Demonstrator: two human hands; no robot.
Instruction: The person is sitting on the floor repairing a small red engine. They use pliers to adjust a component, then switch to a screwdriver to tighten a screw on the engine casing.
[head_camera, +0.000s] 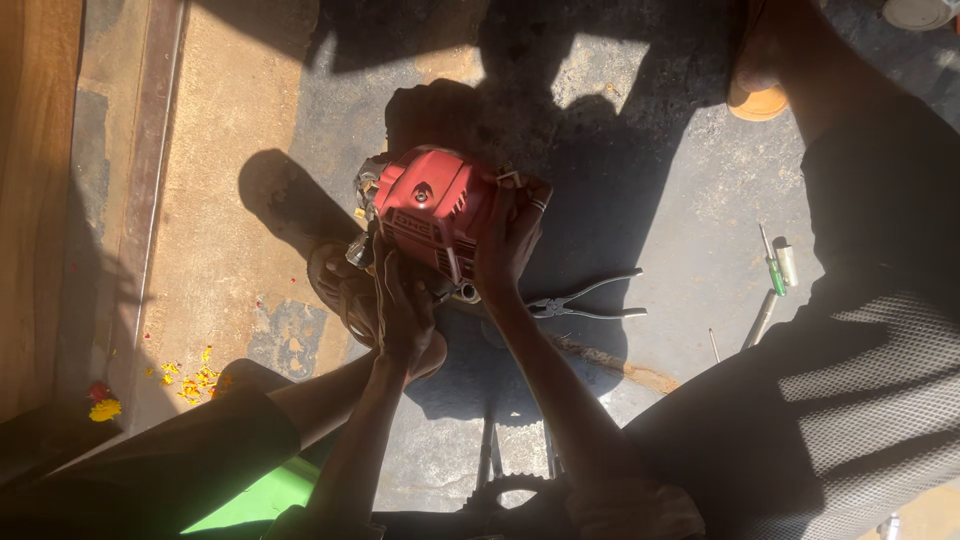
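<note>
A small red engine (432, 205) with a ribbed cover sits on the ground in the middle of the view, half in shadow. My right hand (507, 240) grips its right side, fingers spread over the red cover. My left hand (402, 305) presses against the engine's lower left edge, near a metal fitting; what its fingers hold is hidden. My foot in a sandal (345, 290) rests just left of that hand, by the engine.
Pliers (590, 300) lie on the concrete right of the engine. A green-handled screwdriver (772, 262) and other small tools lie farther right. Another person's leg (860, 330) and sandalled foot (760, 80) fill the right side. Yellow petals (190, 380) and a wooden edge (35, 200) lie on the left.
</note>
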